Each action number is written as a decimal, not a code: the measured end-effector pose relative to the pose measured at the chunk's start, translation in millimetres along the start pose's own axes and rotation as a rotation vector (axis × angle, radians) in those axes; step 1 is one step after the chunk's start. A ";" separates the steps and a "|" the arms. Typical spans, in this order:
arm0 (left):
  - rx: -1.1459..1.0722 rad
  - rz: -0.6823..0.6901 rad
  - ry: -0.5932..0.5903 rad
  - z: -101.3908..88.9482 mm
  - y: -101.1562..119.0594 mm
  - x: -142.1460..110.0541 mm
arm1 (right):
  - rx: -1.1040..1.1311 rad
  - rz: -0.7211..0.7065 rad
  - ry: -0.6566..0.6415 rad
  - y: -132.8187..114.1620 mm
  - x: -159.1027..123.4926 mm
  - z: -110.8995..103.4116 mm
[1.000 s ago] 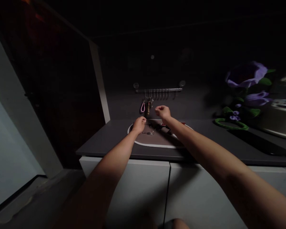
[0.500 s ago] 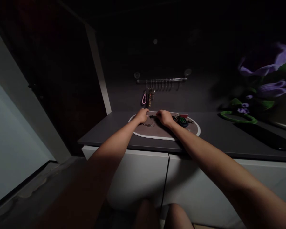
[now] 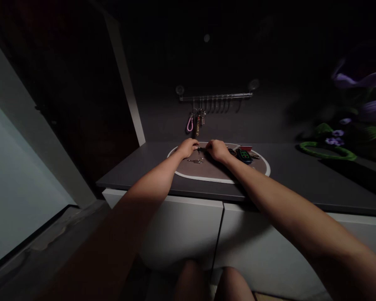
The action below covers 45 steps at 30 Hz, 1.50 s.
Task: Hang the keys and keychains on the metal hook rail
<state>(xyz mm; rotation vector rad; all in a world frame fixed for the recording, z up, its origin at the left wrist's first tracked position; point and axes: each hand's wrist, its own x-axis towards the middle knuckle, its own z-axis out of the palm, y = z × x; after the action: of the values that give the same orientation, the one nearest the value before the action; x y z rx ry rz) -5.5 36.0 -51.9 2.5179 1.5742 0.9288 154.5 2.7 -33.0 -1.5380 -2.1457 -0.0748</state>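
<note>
Two bare hands low over the pale-rimmed mat (image 3: 213, 170), fingers curled inward — left hand (image 3: 188, 148) and right hand (image 3: 217, 149) with only a narrow gap between. In that gap, on the mat, a small dark item (image 3: 199, 150), nearer the left fingertips than the right; too dim to tell touching from just apart. Right fingertips mostly hidden behind the hand itself; for either hand, no telling an empty curl from a pinch. Just below the gap, toward the near rim, a silver key set (image 3: 195, 160), long axis left to right, bulkier end rightward — closer to the left hand. Right of the right hand, a car key fob (image 3: 244, 156).
</note>
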 end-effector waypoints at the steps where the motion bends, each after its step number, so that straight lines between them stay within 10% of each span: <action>1: 0.010 0.009 -0.009 -0.3 0.1 0.1 | -0.003 0.000 -0.005 -0.3 0.5 -0.1; 25: -0.049 0.079 0.070 -35.7 26.4 -13.0 | 0.148 0.013 0.036 -3.9 -1.2 -7.8; 45: -0.751 -0.114 0.164 -30.5 28.2 -9.8 | 1.063 0.062 0.078 -10.5 -0.2 -9.1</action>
<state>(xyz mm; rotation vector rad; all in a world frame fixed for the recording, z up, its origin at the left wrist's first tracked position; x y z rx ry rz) -0.9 5.7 -22.2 1.8472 1.0828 1.4043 148.4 -4.2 -22.7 -0.9129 -1.5894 0.8631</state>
